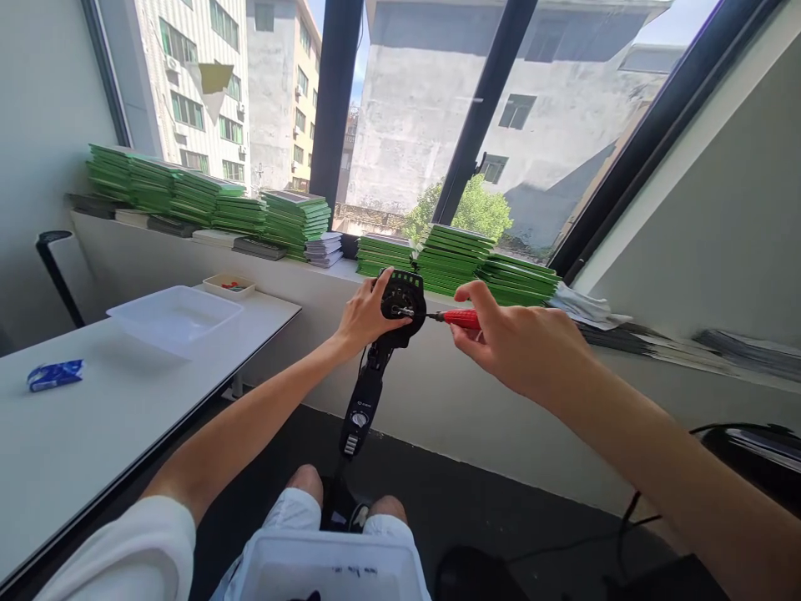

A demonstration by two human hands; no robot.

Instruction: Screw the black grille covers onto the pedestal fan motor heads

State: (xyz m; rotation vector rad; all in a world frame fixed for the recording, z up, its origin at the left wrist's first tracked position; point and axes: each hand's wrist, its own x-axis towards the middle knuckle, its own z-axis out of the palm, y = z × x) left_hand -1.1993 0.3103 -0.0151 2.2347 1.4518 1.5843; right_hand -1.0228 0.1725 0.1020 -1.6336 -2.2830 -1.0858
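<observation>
"What fills the space by the window [336, 108]?"

"Green-edged stacks [450, 257], in two groups along the sill [343, 268]; they overlap too much for a sure count. To the left, one white table [113, 451] carries three things: one clear plastic bin [184, 338], one small tray [229, 294] with something red in it, and one blue packet [55, 375]."

"And nearer the person?"

"One black device [410, 292] on one pole [369, 388], in front of the wall below the sill, plus one red-handled screwdriver [463, 318]."

"How do the two hands sit?"

"The left hand [368, 313] is clamped on the device's round head, thumb across its front. The right hand [501, 334] is closed around the screwdriver's handle, the shaft pointing at the head's middle."

"Anything in the way?"

"That left thumb lies right by the tip, so I can't tell whether metal meets the device. Lower down, one white tub [331, 538] rests on the lap, and the pole runs down towards the gap between two bare knees [306, 482]."
</observation>
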